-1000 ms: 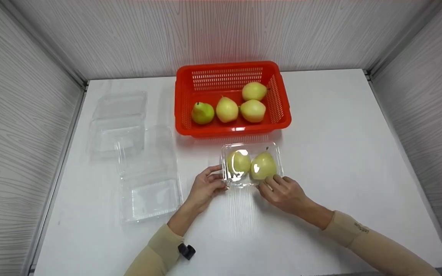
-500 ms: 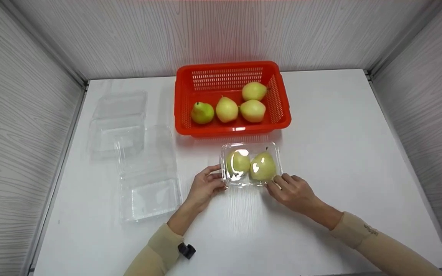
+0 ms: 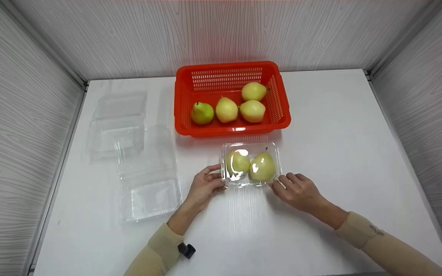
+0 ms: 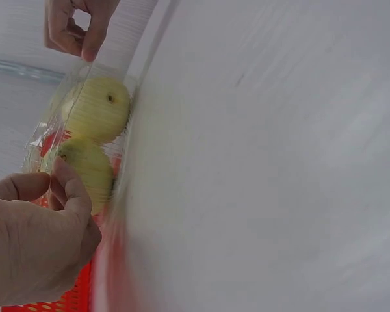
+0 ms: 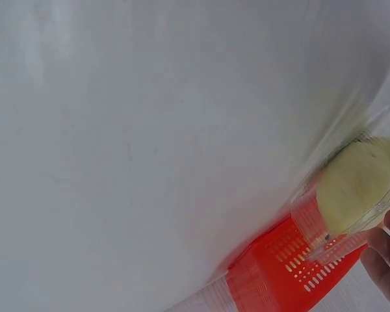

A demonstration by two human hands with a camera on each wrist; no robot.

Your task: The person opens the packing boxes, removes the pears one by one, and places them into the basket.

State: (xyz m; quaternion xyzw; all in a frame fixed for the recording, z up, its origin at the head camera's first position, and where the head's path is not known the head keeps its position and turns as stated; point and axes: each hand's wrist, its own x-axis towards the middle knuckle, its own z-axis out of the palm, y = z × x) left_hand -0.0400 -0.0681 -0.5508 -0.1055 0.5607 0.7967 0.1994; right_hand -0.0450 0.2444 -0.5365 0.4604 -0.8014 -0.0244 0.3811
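A clear plastic clamshell box [image 3: 250, 145], lid down, holds two yellow-green pears [image 3: 263, 167] side by side on the table. My left hand [image 3: 205, 188] pinches the rim at the front left corner between thumb and index finger, as the left wrist view shows with the hand [image 4: 42, 234] beside the nearer pear [image 4: 88, 172]. At the front right corner my right hand [image 3: 296, 191] pinches the rim, its fingers bent. Only part of the right hand [image 5: 387, 253] appears at the edge of the right wrist view, against the box's rim.
Behind the box stands a red plastic basket [image 3: 240, 130] with several pears [image 3: 226, 110] inside. On the left lie two open clear clamshell boxes, the nearer one [image 3: 150, 199] partly overlapping the farther one [image 3: 115, 140]. Light wood-grain walls [image 3: 159, 38] enclose the white table [image 3: 340, 126] at the back and sides.
My right hand has slid rightward along the box's front edge, from near its middle to the right corner. The left hand keeps its place, and the box has barely shifted.
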